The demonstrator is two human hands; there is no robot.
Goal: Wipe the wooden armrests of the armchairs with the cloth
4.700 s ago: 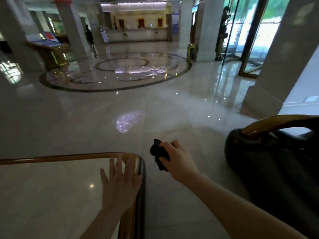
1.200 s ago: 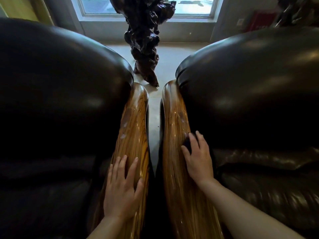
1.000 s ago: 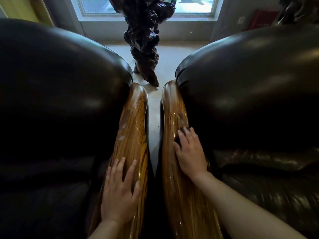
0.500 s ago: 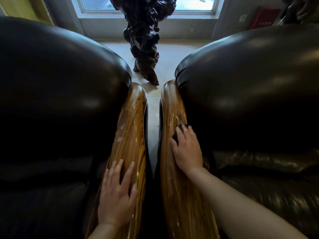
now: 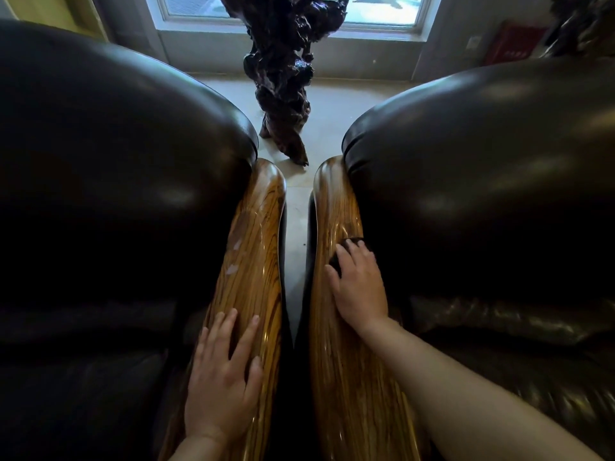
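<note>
my left hand (image 5: 223, 384) lies nearest me, fingers spread and flat on the left armrest (image 5: 253, 271), holding nothing; i judge it is there to steady me as i lean over the gap between the two chairs. a few pale smudges show farther up that armrest, so it looks like it needs a pass too.

a little farther out, my right hand (image 5: 361, 284) presses palm down on the right armrest (image 5: 336, 227), fingers close together over the dark cloth (image 5: 346, 249). only a small edge of the cloth peeks out past my fingertips and beside my thumb, trapped between palm and wood so that it rubs along the glossy grain. the hand sits tight against the dark leather armchair (image 5: 482, 181) on the right, which suggests i am working the inner edge where wood meets cushion.

beyond, the matching armchair (image 5: 116, 161) bulges on the left, and past the armrest tips a gnarled dark wood sculpture (image 5: 283, 61) stands on the pale floor (image 5: 329, 108) under a window (image 5: 382, 11).
</note>
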